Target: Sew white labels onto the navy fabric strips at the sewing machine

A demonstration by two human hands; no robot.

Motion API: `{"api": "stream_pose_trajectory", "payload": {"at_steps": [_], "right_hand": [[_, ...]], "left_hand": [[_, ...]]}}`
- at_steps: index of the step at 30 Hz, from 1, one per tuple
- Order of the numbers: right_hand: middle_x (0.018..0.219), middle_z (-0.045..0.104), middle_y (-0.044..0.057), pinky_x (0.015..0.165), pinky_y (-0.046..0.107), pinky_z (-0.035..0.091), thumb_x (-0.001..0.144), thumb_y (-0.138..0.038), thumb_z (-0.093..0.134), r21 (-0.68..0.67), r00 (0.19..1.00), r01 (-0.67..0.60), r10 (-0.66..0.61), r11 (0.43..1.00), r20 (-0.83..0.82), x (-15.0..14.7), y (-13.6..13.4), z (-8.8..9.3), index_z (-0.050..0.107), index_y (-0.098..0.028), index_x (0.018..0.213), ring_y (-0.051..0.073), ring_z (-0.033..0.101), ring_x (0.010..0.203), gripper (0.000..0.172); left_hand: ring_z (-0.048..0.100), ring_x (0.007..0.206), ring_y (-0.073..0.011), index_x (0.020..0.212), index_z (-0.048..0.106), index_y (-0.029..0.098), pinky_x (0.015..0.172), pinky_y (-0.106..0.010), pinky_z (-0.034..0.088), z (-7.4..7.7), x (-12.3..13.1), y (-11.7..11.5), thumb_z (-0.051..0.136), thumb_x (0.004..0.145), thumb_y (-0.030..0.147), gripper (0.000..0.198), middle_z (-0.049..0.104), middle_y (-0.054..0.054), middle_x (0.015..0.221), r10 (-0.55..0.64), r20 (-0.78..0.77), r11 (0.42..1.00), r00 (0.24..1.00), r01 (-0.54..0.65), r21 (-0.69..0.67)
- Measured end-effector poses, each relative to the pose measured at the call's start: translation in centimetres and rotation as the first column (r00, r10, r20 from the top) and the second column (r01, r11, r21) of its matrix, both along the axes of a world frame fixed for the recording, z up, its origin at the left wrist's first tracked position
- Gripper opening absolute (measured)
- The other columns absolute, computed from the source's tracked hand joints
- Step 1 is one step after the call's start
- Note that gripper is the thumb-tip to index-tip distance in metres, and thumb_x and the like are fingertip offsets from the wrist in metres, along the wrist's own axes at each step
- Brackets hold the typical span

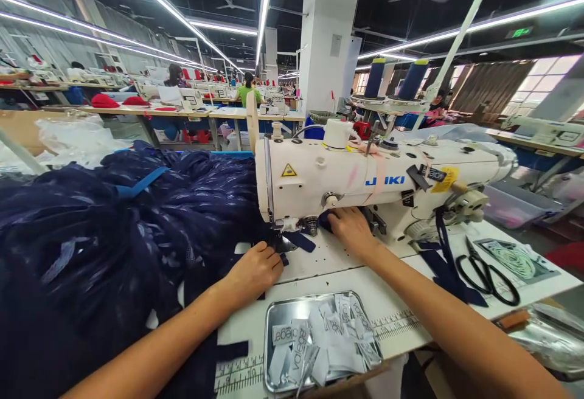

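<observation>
A white JUKI sewing machine (383, 183) stands on the white table (396, 301). My left hand (255, 270) rests just left of the needle with fingers curled down onto a navy fabric strip (298, 241) at the presser foot. My right hand (350, 228) reaches under the machine arm, its fingers pressed on the same dark fabric behind the needle. A large heap of navy patterned fabric (114, 228) fills the left side, up against my left forearm.
A metal tray of white printed labels (319, 338) lies at the table's front edge. Black scissors (486, 274) lie at the right near more navy strips (444, 265). Two blue thread cones (395, 79) stand behind the machine. Other people work at distant tables.
</observation>
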State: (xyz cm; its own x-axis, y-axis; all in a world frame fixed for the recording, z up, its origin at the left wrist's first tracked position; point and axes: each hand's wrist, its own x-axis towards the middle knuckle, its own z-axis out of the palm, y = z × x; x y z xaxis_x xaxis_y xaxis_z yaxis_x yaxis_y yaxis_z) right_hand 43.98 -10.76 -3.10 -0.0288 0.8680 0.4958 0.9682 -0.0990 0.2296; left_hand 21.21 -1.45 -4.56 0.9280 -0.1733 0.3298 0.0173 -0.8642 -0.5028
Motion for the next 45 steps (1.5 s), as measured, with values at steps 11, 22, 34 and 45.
{"api": "stream_pose_trajectory", "payload": {"at_steps": [11, 22, 34, 45], "right_hand": [[0.084, 0.058, 0.006, 0.065, 0.030, 0.038, 0.076, -0.013, 0.049, -0.085, 0.865, -0.050, 0.000, 0.995, -0.502, -4.9, 0.6, -1.7, 0.055, -0.015, 0.075, 0.019, 0.053, 0.077, 0.006], [0.079, 0.056, 0.006, 0.075, 0.036, 0.030, 0.078, -0.022, 0.051, -0.082, 0.981, -0.189, 0.185, 0.978, -0.058, -9.4, -0.5, -1.2, 0.055, -0.016, 0.070, 0.022, 0.047, 0.083, 0.011], [0.075, 0.057, 0.007, 0.072, 0.034, 0.030, 0.079, -0.011, 0.045, -0.219, 0.970, -0.243, 0.241, 0.945, -0.036, -9.0, 0.9, -1.8, 0.056, -0.016, 0.069, 0.020, 0.047, 0.078, 0.016], [0.074, 0.058, 0.008, 0.070, 0.036, 0.030, 0.079, -0.010, 0.045, -0.199, 0.973, -0.229, 0.230, 0.953, -0.020, -9.5, 1.7, -2.3, 0.057, -0.016, 0.071, 0.022, 0.048, 0.077, 0.016]], "left_hand": [[0.047, 0.055, -0.0161, 0.066, 0.056, 0.012, 0.058, -0.031, 0.027, 0.1, -1.0, -0.5, 0.048, 0.075, 0.009, 0.012, 0.055, -0.003, 0.059, 0.013, -0.035, 0.997, 0.999, -0.010, 0.072], [0.046, 0.054, -0.0161, 0.064, 0.054, 0.012, 0.056, -0.031, 0.026, -0.1, -1.3, -0.8, 0.047, 0.076, 0.008, 0.014, 0.054, -0.003, 0.057, 0.029, -0.030, 0.999, 0.999, -0.028, 0.041], [0.046, 0.054, -0.0159, 0.065, 0.054, 0.012, 0.056, -0.031, 0.026, 0.2, -1.5, -0.9, 0.046, 0.076, 0.006, 0.015, 0.055, -0.004, 0.057, 0.041, -0.020, 0.999, 0.999, -0.041, 0.018], [0.044, 0.052, -0.0155, 0.061, 0.051, 0.012, 0.055, -0.031, 0.024, 0.0, -1.5, -0.9, 0.047, 0.074, 0.005, 0.016, 0.053, -0.003, 0.055, 0.029, 0.021, 0.999, 0.999, -0.030, 0.021]]}}
